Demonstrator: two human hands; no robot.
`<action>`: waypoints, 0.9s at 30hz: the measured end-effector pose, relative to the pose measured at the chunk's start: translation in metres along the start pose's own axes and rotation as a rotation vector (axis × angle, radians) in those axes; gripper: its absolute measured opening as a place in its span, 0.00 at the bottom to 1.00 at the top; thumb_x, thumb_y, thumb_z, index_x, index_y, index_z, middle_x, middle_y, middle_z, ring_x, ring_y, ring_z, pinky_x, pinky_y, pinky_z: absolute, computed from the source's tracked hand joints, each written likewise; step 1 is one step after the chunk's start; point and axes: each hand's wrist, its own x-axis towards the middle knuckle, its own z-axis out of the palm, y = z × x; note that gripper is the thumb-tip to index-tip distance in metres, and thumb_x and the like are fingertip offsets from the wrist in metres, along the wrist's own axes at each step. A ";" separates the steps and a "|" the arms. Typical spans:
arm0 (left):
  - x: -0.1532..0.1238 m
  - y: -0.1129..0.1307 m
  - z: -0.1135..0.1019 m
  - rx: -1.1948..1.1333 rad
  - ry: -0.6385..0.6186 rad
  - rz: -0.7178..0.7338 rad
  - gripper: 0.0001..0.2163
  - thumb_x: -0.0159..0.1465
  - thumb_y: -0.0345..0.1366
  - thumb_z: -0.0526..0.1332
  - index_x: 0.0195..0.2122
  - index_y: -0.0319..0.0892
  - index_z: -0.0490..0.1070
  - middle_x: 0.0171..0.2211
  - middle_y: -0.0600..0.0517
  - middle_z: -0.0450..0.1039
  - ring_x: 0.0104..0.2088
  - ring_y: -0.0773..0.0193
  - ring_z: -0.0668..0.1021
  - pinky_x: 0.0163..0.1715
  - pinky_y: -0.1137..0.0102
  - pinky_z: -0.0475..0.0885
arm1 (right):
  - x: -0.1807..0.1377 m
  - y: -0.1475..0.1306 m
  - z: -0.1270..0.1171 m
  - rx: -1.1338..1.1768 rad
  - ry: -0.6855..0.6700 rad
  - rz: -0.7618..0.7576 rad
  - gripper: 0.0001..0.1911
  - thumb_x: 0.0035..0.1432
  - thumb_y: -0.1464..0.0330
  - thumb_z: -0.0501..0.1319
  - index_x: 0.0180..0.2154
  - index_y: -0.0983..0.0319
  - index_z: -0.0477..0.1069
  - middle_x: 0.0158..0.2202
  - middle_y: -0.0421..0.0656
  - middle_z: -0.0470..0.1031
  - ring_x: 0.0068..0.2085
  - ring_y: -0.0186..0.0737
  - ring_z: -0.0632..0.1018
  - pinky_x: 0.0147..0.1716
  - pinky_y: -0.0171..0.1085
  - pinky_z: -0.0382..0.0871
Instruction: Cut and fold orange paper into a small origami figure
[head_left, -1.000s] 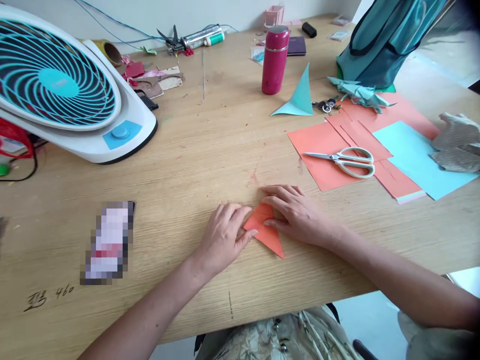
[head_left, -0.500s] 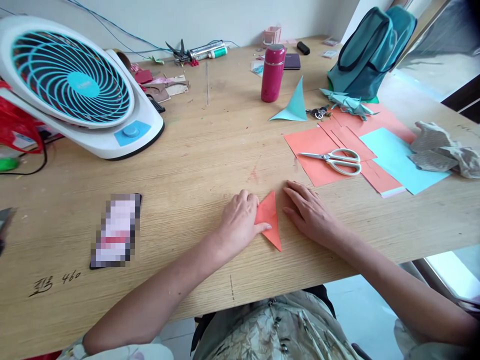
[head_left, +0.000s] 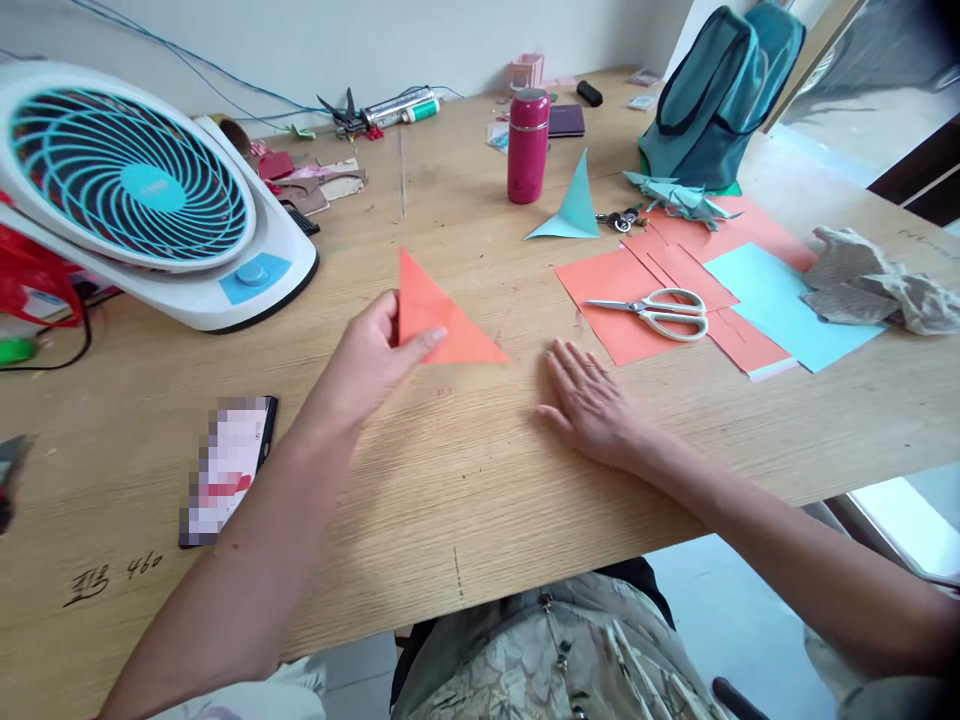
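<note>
From the head camera, the wooden table's point(head_left: 420, 520) near edge slants up toward the right, just in front of the person's lap. A broad stretch of wood grain spreads between that edge and the two hands, and another runs from the left hand point(head_left: 382, 345) back toward the pink thermos flask point(head_left: 528, 150). On the left, this room is bounded by the desk fan point(head_left: 154, 187) and the smartphone point(head_left: 225, 460), which lies beside the left forearm; on the right, by orange paper sheets point(head_left: 604, 275) with scissors point(head_left: 645, 305) on top.

The left hand pinches a folded orange paper triangle point(head_left: 442, 325), thumb across its face, left of the right hand point(head_left: 592, 410). One corner points away, another rightward, joined by a long sloping edge; whether its lower edge touches the wood I cannot tell. The right hand rests palm-down on the table, thumb spread.
</note>
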 end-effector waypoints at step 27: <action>0.000 -0.006 0.016 0.414 -0.479 -0.013 0.09 0.65 0.41 0.62 0.32 0.42 0.76 0.27 0.57 0.68 0.28 0.68 0.68 0.27 0.72 0.60 | 0.041 -0.032 -0.081 0.651 0.085 -0.265 0.07 0.63 0.72 0.60 0.33 0.62 0.76 0.30 0.40 0.76 0.30 0.32 0.74 0.31 0.33 0.65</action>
